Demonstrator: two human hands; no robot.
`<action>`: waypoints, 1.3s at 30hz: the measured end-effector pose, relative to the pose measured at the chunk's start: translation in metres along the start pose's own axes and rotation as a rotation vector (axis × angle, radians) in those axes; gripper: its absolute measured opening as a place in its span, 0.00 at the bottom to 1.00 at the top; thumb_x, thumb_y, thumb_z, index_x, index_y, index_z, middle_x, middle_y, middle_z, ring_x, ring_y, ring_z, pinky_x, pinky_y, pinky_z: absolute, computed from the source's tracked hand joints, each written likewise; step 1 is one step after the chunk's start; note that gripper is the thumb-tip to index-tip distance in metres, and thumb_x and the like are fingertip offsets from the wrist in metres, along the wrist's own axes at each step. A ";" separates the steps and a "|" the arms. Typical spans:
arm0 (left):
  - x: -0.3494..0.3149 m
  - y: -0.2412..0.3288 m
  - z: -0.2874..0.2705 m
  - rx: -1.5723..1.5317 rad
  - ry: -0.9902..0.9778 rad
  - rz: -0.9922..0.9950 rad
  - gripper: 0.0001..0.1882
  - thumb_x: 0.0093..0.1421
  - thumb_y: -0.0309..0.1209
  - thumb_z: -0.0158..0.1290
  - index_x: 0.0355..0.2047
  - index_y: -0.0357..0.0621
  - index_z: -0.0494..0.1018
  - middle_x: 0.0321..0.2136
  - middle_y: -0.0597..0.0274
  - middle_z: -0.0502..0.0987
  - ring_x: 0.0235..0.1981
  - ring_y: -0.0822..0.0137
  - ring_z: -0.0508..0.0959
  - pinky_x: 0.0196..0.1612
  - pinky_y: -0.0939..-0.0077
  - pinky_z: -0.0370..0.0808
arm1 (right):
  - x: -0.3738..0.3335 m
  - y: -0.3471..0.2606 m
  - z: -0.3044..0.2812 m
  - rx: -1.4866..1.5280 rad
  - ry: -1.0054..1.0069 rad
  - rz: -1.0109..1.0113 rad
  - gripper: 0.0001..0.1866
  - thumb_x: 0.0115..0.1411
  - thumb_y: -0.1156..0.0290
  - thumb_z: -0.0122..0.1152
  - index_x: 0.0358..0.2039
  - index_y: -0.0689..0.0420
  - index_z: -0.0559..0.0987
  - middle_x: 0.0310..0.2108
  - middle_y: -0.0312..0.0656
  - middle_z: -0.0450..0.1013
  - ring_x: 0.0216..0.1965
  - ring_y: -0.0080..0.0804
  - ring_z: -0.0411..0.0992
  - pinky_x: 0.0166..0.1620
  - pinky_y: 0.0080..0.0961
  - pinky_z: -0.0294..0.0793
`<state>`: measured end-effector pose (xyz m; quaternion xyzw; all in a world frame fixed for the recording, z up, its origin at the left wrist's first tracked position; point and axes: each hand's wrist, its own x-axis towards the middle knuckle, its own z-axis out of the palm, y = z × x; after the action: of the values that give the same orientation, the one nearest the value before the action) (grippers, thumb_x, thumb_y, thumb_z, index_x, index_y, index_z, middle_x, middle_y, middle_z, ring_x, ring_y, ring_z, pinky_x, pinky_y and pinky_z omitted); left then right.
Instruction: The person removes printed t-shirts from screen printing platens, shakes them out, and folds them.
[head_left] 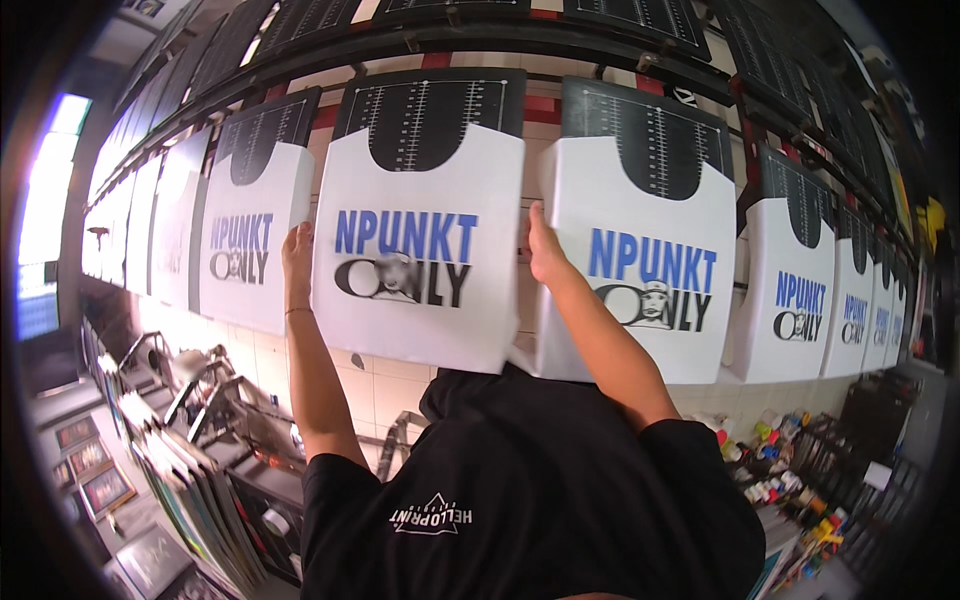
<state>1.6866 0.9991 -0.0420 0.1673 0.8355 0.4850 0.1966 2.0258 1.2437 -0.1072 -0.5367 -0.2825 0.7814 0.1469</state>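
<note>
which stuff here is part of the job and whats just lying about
In the job, it seems:
white printed T-shirt between the left hand and right hand
black marked platen under it
neighbouring printed T-shirts

Apparently just lying about:
framed pictures, lower left
upright panels, lower left
colourful containers, lower right

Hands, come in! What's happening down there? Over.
Left hand, right hand flank middle white shirt; grip unclear. Shirt spread on black board. Neighbouring shirts close by, both sides.

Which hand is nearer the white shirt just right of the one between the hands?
Right. The right hand is beside the left edge of that white shirt; the left hand is farther off, at the middle shirt's left side.
</note>
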 end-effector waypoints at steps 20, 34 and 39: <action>0.120 -0.024 -0.071 -0.567 -0.550 -0.271 0.28 0.67 0.47 0.36 0.50 0.31 0.64 0.44 0.53 0.72 0.45 0.65 0.73 0.51 0.72 0.69 | -0.037 -0.028 0.012 0.228 0.143 -0.356 0.38 0.61 0.35 0.31 0.51 0.58 0.67 0.45 0.42 0.70 0.44 0.31 0.67 0.49 0.28 0.63; 0.131 -0.032 -0.087 -0.683 -0.609 -0.245 0.33 0.68 0.48 0.32 0.57 0.26 0.56 0.54 0.42 0.64 0.53 0.56 0.69 0.56 0.68 0.65 | -0.054 -0.018 0.024 0.054 0.219 -0.387 0.37 0.64 0.39 0.29 0.55 0.60 0.65 0.49 0.47 0.69 0.49 0.32 0.67 0.50 0.27 0.62; 0.071 -0.077 -0.077 -0.558 -0.435 -0.238 0.20 0.66 0.44 0.41 0.43 0.39 0.70 0.34 0.68 0.73 0.34 0.79 0.72 0.34 0.87 0.67 | -0.066 0.034 -0.003 0.003 0.298 -0.411 0.31 0.65 0.43 0.30 0.50 0.54 0.73 0.37 0.33 0.74 0.33 0.19 0.66 0.35 0.18 0.61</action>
<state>1.5804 0.9388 -0.0864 0.1081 0.6236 0.6208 0.4626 2.0558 1.1822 -0.0787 -0.5771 -0.3597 0.6478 0.3434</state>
